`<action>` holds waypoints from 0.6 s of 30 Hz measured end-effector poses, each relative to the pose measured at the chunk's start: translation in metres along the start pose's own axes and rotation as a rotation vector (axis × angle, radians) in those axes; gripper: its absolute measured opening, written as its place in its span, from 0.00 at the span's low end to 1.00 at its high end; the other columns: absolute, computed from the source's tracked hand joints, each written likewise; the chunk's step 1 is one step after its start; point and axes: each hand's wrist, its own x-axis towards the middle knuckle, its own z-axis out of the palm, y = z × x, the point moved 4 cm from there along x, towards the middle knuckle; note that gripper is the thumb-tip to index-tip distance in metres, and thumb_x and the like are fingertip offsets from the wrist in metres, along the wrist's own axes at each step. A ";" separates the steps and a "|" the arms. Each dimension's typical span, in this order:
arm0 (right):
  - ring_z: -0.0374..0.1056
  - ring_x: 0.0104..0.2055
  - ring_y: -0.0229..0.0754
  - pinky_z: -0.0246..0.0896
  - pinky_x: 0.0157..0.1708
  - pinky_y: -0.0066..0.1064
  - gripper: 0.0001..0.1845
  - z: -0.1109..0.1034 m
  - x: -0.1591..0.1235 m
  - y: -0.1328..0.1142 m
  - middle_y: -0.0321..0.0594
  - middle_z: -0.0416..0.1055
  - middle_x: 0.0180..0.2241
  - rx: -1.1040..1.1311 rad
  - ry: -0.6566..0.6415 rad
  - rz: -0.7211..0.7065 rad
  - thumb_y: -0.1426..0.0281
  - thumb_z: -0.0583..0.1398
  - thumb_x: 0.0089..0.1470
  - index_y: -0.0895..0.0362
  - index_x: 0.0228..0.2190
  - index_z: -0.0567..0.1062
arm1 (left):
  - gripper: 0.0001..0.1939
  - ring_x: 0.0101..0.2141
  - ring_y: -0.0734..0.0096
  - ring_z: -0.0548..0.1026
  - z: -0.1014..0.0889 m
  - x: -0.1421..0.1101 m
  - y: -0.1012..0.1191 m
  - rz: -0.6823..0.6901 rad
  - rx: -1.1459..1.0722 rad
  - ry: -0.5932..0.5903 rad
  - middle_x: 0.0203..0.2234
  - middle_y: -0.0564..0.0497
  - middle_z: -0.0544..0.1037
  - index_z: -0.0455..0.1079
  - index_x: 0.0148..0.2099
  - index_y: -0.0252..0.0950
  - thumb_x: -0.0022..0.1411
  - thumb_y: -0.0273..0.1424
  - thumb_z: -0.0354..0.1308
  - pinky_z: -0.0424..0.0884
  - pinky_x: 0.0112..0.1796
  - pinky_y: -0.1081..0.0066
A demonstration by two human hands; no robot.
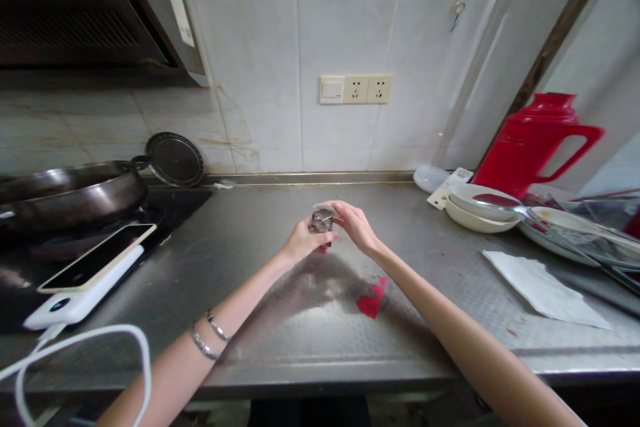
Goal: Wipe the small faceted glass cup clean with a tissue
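A small dark, shiny box-like thing point(321, 219) with pale lines on its face stands upright above the middle of the metal counter. My left hand point(304, 239) is closed around its lower part, thumb across the front. From the right, my right hand point(356, 223) reaches over its top, fingers bent and closed on its upper edge. Something pale and see-through, perhaps film, shows at that top edge; its exact kind cannot be made out. On the counter below lies a torn red scrap point(370, 301) with smaller red bits beside it.
The metal counter point(240, 287) runs to the tiled wall. At left are a pan point(70, 197) on the stove, a phone point(100, 259) and a white power bank point(83, 293) with a cable. At right stand a red thermos point(530, 147), stacked bowls point(475, 213) and a white napkin point(543, 288).
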 end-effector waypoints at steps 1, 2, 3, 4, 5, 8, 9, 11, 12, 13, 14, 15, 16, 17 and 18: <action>0.67 0.49 0.46 0.62 0.49 0.39 0.17 0.001 0.000 0.001 0.43 0.73 0.45 0.032 -0.058 0.005 0.62 0.54 0.56 0.56 0.42 0.76 | 0.25 0.22 0.75 0.71 -0.001 0.000 0.001 -0.032 -0.011 0.005 0.23 0.54 0.73 0.69 0.40 0.32 0.42 0.41 0.70 0.72 0.24 0.71; 0.67 0.50 0.47 0.62 0.51 0.41 0.18 0.001 -0.001 0.001 0.42 0.73 0.47 0.046 -0.106 0.005 0.65 0.56 0.53 0.55 0.45 0.74 | 0.25 0.21 0.75 0.71 -0.002 0.000 0.002 -0.055 -0.017 0.010 0.23 0.54 0.73 0.70 0.40 0.32 0.42 0.42 0.70 0.72 0.24 0.71; 0.67 0.51 0.48 0.61 0.52 0.43 0.21 0.000 -0.001 0.001 0.42 0.72 0.48 0.042 -0.150 0.006 0.68 0.57 0.50 0.54 0.47 0.72 | 0.26 0.21 0.75 0.71 -0.003 0.000 0.003 -0.070 -0.019 0.013 0.23 0.53 0.73 0.71 0.40 0.32 0.42 0.43 0.70 0.72 0.24 0.71; 0.66 0.52 0.48 0.61 0.52 0.44 0.25 0.000 -0.002 0.002 0.41 0.70 0.50 0.026 -0.193 0.012 0.70 0.59 0.48 0.53 0.50 0.70 | 0.26 0.21 0.74 0.71 -0.004 0.000 0.003 -0.080 -0.020 0.014 0.22 0.52 0.73 0.72 0.40 0.32 0.43 0.44 0.70 0.72 0.24 0.71; 0.65 0.53 0.48 0.61 0.53 0.44 0.29 0.000 -0.003 0.003 0.41 0.68 0.53 0.004 -0.228 0.019 0.72 0.60 0.46 0.52 0.52 0.67 | 0.26 0.21 0.74 0.71 -0.005 -0.001 0.003 -0.091 -0.025 0.015 0.22 0.52 0.74 0.72 0.39 0.31 0.43 0.45 0.69 0.72 0.24 0.71; 0.62 0.57 0.47 0.59 0.56 0.44 0.38 0.002 -0.005 0.006 0.43 0.61 0.59 -0.100 -0.291 0.019 0.74 0.62 0.43 0.50 0.57 0.61 | 0.25 0.21 0.73 0.72 -0.007 -0.001 0.001 -0.128 -0.049 0.020 0.22 0.51 0.74 0.73 0.37 0.31 0.45 0.47 0.68 0.73 0.23 0.71; 0.61 0.58 0.47 0.58 0.57 0.44 0.40 0.003 -0.006 0.007 0.44 0.59 0.59 -0.140 -0.293 0.008 0.74 0.64 0.43 0.50 0.58 0.60 | 0.25 0.21 0.73 0.72 -0.007 -0.001 0.000 -0.136 -0.056 0.020 0.23 0.50 0.75 0.73 0.38 0.31 0.46 0.47 0.68 0.73 0.22 0.72; 0.60 0.59 0.49 0.58 0.57 0.44 0.46 0.007 -0.007 0.011 0.47 0.58 0.60 -0.208 -0.272 -0.019 0.72 0.67 0.40 0.51 0.59 0.57 | 0.26 0.22 0.73 0.73 -0.006 -0.001 -0.001 -0.142 -0.066 0.020 0.26 0.48 0.77 0.74 0.41 0.31 0.47 0.47 0.67 0.73 0.22 0.72; 0.60 0.59 0.49 0.60 0.57 0.44 0.47 0.009 -0.008 0.013 0.49 0.57 0.60 -0.231 -0.249 -0.033 0.71 0.68 0.40 0.52 0.60 0.56 | 0.26 0.22 0.72 0.74 -0.005 -0.001 -0.002 -0.143 -0.066 0.020 0.28 0.47 0.78 0.74 0.42 0.32 0.47 0.47 0.67 0.73 0.22 0.72; 0.60 0.59 0.50 0.61 0.56 0.44 0.48 0.010 -0.008 0.015 0.50 0.58 0.59 -0.246 -0.224 -0.049 0.70 0.69 0.39 0.53 0.60 0.56 | 0.27 0.22 0.72 0.74 -0.005 -0.001 -0.001 -0.144 -0.065 0.018 0.30 0.46 0.78 0.74 0.44 0.32 0.48 0.47 0.66 0.73 0.22 0.71; 0.60 0.58 0.50 0.62 0.55 0.44 0.48 0.011 -0.008 0.016 0.50 0.59 0.59 -0.254 -0.201 -0.063 0.70 0.69 0.39 0.53 0.59 0.56 | 0.27 0.22 0.72 0.74 -0.004 -0.001 -0.001 -0.145 -0.061 0.013 0.32 0.46 0.79 0.73 0.45 0.33 0.49 0.47 0.66 0.74 0.23 0.70; 0.61 0.58 0.50 0.63 0.54 0.44 0.47 0.011 -0.008 0.017 0.50 0.60 0.58 -0.257 -0.181 -0.072 0.69 0.69 0.40 0.53 0.59 0.56 | 0.28 0.22 0.72 0.74 -0.004 -0.002 -0.001 -0.144 -0.055 0.007 0.33 0.45 0.79 0.73 0.46 0.33 0.49 0.48 0.65 0.74 0.23 0.70; 0.63 0.56 0.49 0.63 0.54 0.43 0.46 0.011 -0.008 0.018 0.49 0.61 0.57 -0.255 -0.164 -0.074 0.69 0.69 0.40 0.53 0.59 0.57 | 0.30 0.21 0.72 0.74 -0.004 -0.001 0.000 -0.142 -0.050 -0.005 0.34 0.45 0.79 0.71 0.48 0.34 0.49 0.50 0.65 0.74 0.23 0.69; 0.64 0.55 0.48 0.64 0.53 0.43 0.45 0.010 -0.007 0.018 0.49 0.62 0.56 -0.247 -0.151 -0.070 0.69 0.69 0.40 0.53 0.58 0.57 | 0.33 0.21 0.72 0.74 -0.005 -0.001 0.000 -0.141 -0.045 -0.026 0.35 0.45 0.79 0.69 0.51 0.36 0.49 0.51 0.64 0.74 0.23 0.69; 0.66 0.53 0.48 0.65 0.52 0.42 0.45 0.009 -0.007 0.019 0.48 0.63 0.55 -0.233 -0.141 -0.059 0.68 0.69 0.40 0.53 0.58 0.58 | 0.36 0.22 0.71 0.75 -0.006 0.001 -0.001 -0.140 -0.037 -0.044 0.36 0.44 0.79 0.66 0.55 0.37 0.49 0.53 0.63 0.74 0.24 0.69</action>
